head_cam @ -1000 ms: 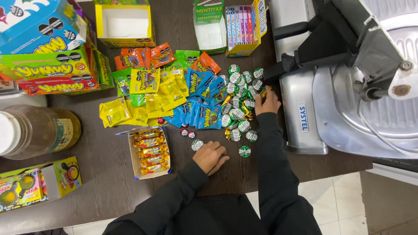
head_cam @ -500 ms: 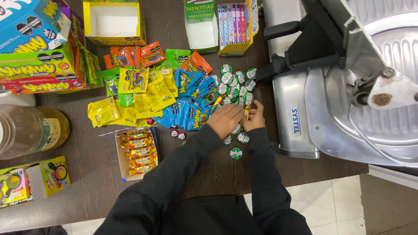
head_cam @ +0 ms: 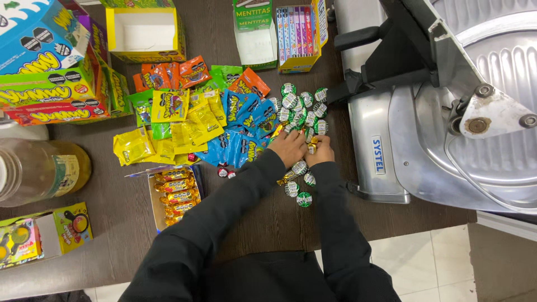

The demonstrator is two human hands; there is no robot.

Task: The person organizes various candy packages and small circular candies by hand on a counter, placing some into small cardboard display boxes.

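My left hand and my right hand, both in black sleeves, meet over a pile of round green-and-white wrapped candies. The left hand lies curled on the near edge of the pile, beside blue candy packets. The right hand's fingers pinch a small gold-wrapped candy between the two hands. Several more green round candies lie loose by my right forearm. What the left palm covers is hidden.
On the dark table lie yellow packets, orange packets and an open box of gold-wrapped bars. Open cartons line the back. A jar stands at the left. A metal slicer fills the right.
My left hand has moved from the table's near side up and right, joining the right hand at the green candy pile. The right hand has drawn slightly toward me.
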